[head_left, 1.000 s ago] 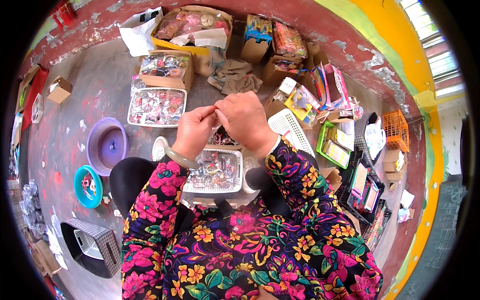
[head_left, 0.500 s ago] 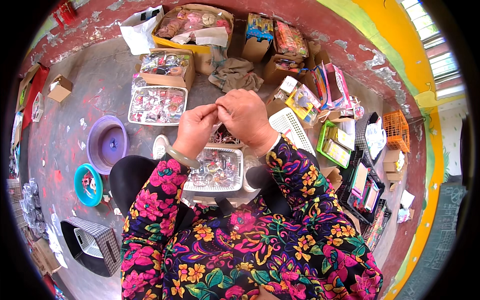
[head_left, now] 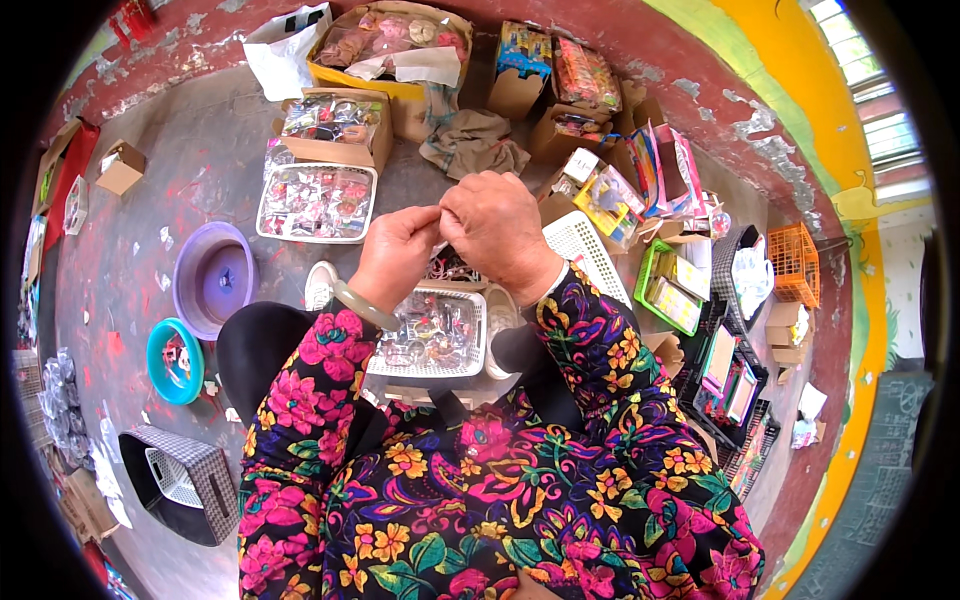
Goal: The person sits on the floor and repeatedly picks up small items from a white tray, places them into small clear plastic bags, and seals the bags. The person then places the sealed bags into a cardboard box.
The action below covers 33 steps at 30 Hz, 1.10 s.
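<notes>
My left hand (head_left: 395,255) and my right hand (head_left: 495,230) meet fingertip to fingertip above my lap, pinching a small clear packet (head_left: 437,247) between them; most of it is hidden by my fingers. A pale green bangle (head_left: 360,305) circles my left wrist. Directly below the hands a white plastic basket (head_left: 475,350) of small wrapped trinkets rests on my knees. Both arms wear flowered sleeves.
On the floor ahead stand a white tray of packets (head_left: 268,195), several open cardboard boxes (head_left: 385,135) and a crumpled cloth (head_left: 475,145). A purple basin (head_left: 190,270) and teal bowl (head_left: 160,350) lie left. Green (head_left: 650,275), white (head_left: 585,245) and orange (head_left: 795,265) baskets crowd the right.
The two hands have stayed together over the basket, with only slight finger movement on the small packet.
</notes>
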Motion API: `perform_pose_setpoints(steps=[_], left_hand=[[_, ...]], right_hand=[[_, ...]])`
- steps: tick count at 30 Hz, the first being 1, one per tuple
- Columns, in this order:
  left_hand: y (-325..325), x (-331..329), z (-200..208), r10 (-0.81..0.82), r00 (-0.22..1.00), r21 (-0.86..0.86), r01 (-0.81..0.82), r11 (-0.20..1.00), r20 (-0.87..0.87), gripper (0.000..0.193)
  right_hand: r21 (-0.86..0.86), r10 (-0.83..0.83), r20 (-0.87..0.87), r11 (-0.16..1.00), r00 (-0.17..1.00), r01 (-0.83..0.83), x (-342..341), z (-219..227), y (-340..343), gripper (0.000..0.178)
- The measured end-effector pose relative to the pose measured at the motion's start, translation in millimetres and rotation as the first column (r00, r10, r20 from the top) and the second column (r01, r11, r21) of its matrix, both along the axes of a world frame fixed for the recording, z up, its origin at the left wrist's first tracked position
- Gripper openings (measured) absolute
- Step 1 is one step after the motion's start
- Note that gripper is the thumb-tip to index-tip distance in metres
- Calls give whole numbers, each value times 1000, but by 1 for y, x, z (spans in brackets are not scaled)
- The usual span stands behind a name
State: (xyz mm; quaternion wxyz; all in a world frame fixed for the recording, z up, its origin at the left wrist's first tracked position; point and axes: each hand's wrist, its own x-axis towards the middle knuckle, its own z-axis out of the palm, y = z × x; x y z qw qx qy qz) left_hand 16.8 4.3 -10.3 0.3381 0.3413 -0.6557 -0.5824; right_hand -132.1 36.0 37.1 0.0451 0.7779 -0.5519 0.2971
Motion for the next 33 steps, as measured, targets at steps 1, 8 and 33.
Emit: perform_pose_setpoints(steps=[1,8,33], left_hand=[[1,-1,1,22,998,70,-18,997,-54,20],[1,3,16,46,948,444,104,890,-315,23],[-3,0,22,194,908,439,-13,899,-372,20]], right_hand=[[-12,-2,36,1000,999,3,0,-1,-1,10],[133,-40,518,991,855,-33,-2,0,-2,5],[409,-281,795,903,537,-134,-34,16,-2,9]])
